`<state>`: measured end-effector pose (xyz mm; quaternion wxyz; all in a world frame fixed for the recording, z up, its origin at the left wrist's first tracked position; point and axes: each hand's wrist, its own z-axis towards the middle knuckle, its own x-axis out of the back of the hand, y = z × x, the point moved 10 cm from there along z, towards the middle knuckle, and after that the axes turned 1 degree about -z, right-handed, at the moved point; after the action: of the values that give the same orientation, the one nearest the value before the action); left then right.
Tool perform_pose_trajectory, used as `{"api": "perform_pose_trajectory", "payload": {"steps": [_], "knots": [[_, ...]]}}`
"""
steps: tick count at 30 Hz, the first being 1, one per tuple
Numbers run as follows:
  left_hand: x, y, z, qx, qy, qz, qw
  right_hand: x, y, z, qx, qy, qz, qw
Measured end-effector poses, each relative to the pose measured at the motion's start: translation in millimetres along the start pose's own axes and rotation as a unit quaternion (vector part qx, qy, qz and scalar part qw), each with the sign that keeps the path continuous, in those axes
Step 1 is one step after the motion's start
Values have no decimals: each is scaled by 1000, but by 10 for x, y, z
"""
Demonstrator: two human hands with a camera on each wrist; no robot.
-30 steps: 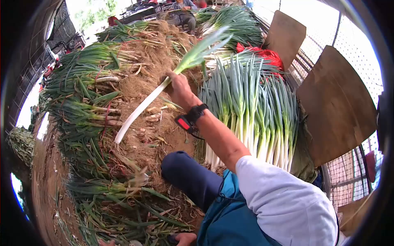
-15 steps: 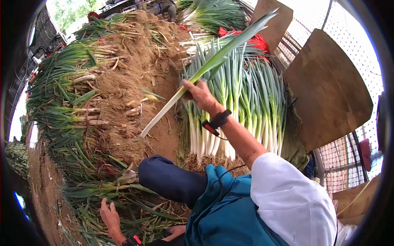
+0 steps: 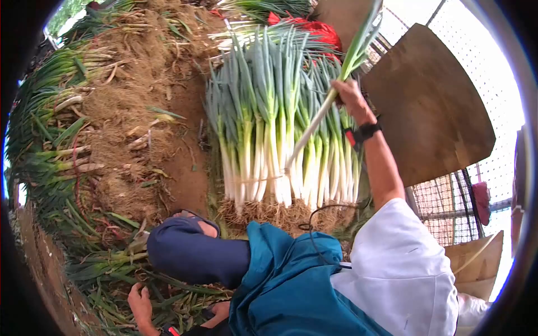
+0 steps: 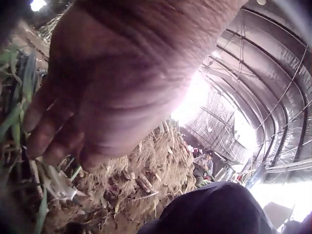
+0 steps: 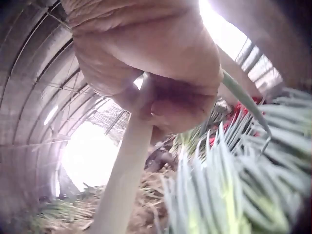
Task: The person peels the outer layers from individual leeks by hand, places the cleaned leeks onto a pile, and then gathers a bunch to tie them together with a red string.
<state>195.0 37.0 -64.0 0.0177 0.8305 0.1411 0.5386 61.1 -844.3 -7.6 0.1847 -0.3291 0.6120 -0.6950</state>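
Observation:
My right hand (image 3: 353,101) grips a long green onion (image 3: 314,127) partway up its stalk. The stalk slants, leaves up and white end down, overlapping a row of green onions (image 3: 258,117) laid side by side with roots toward me. In the right wrist view, the fingers (image 5: 180,114) curl round the pale stem (image 5: 124,180). Low on the left, my left hand (image 3: 140,305) hangs with loosely bent fingers near a heap of green leaves (image 3: 106,269). Nothing shows in its grasp in the left wrist view, where roots and leaves lie beyond the palm (image 4: 122,107).
Bundled onions with brown roots (image 3: 117,123) pile up along the left. Bare soil (image 3: 190,185) runs between them and the row. Brown boards (image 3: 431,106) and netting (image 3: 443,207) stand at right. A red bag (image 3: 319,33) lies behind the row. My bent knee (image 3: 185,246) is in front.
My right hand has carried the onion from over the root pile rightward to the row. My left hand came into view at lower left and stays there. The head view has turned right and down.

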Motion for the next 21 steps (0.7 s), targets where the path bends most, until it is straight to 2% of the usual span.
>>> {"api": "perform_pose_trajectory", "payload": {"steps": [1,3,5,6,7,8,9,10,11,12,14,15,16,17,19,20,21], "knots": [[-70,-47,84,4,-3,20,1000,257,-223,-10,39,7,-34,999],[-75,297,47,-46,3,16,999,739,-165,235,39,77,-134,987],[-93,574,10,-106,9,-3,994,773,395,65,1,27,-52,998],[-49,828,-122,-96,-3,-27,995,692,923,-57,-57,-36,-41,997],[-95,851,-112,-118,-6,-31,992,542,1366,-332,-88,-88,16,992],[-145,845,-72,-139,-7,-36,990,570,2215,-538,-181,-39,22,982],[-170,836,-84,-158,-11,-35,987,519,2663,-888,-245,-12,-132,960],[-156,855,-130,-165,-12,-30,986,326,2810,-1319,-354,7,-176,919],[-138,901,-175,-170,-15,-24,985,137,3239,-1663,-394,-11,5,919],[-121,887,-244,-173,-16,-19,985,107,3361,-1874,-424,33,29,905],[-28,739,-333,-148,-14,-24,989,17,3535,-2074,-433,34,58,899],[-22,737,-308,-146,-10,-35,989,38,3435,-2065,-427,43,72,901],[-44,560,-243,-113,4,-26,993,50,3331,-2133,-431,-6,-50,901],[-49,598,-267,-115,2,-33,993,39,3464,-2265,-430,40,-27,901],[-33,607,-374,-111,-1,-45,993,126,4254,-2285,-377,-81,-169,907],[-31,673,-411,-140,-8,-31,990,197,4204,-2334,-329,-138,-334,872],[-33,757,-436,-183,-6,-42,982,137,4145,-2362,-259,-197,-487,811]]}}
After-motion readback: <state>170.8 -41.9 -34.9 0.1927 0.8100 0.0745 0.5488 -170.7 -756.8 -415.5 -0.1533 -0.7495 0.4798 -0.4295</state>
